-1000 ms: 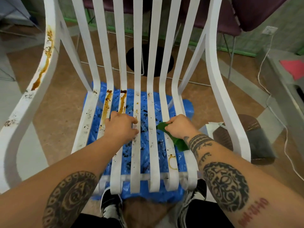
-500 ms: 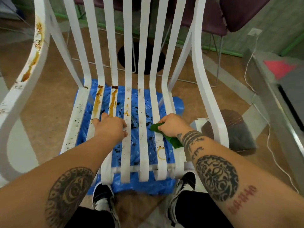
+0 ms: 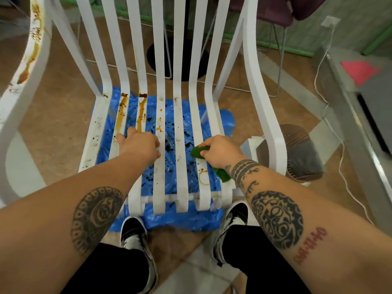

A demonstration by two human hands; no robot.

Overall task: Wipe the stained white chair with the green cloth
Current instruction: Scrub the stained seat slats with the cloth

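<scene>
Head view, looking down at the white chair (image 3: 181,128); its seat is made of slats and a blue plastic sheet (image 3: 224,122) lies on the floor under it. Left hand (image 3: 141,145) rests knuckles-up on the left-centre seat slats, fingers curled down over a slat edge, gripping the chair. Right hand (image 3: 222,151) is closed round the green cloth (image 3: 197,152), bunched in the fist and pressed on the second slat from the right. A tail of cloth hangs out below the wrist.

Brown drip stains (image 3: 121,117) run down two left slats, and dark specks are scattered over the others. A brown ring stain (image 3: 204,179) sits on the slat just in front of the cloth. The left armrest also carries a brown streak (image 3: 31,54).

Only readable writing is a red tattoo (image 3: 309,245) on the right forearm, date-like, starting "04-12-", with the last digits unclear. No brand labels are legible. Black-and-white shoes (image 3: 132,234) stand at the seat front. A white cable (image 3: 318,71) runs down at right.
</scene>
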